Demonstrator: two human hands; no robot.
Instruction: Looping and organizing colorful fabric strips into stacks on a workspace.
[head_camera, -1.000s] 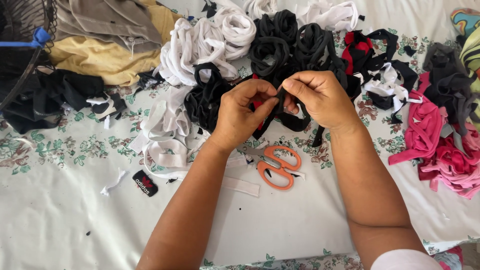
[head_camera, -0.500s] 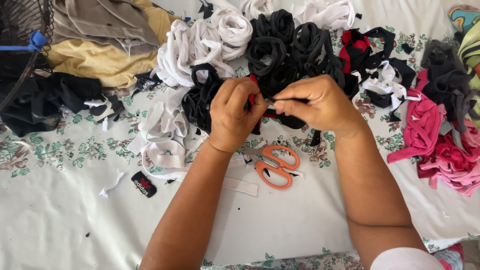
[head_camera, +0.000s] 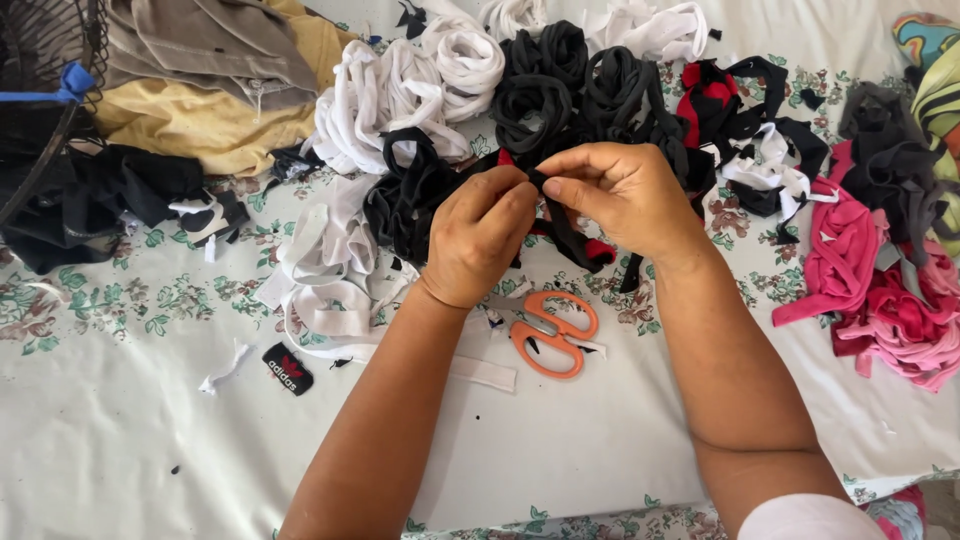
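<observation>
Centrally, left hand (head_camera: 480, 235) and right hand (head_camera: 625, 195) pinch a black strip (head_camera: 565, 225), bare cloth (head_camera: 600, 450) below.

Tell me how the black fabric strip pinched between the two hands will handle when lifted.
The black fabric strip droops below the left hand and right hand, so it is probably floppy. It looks thin, so likely light. Being cloth, it should neither roll nor break, though it may snag on the black fabric loops behind.
</observation>
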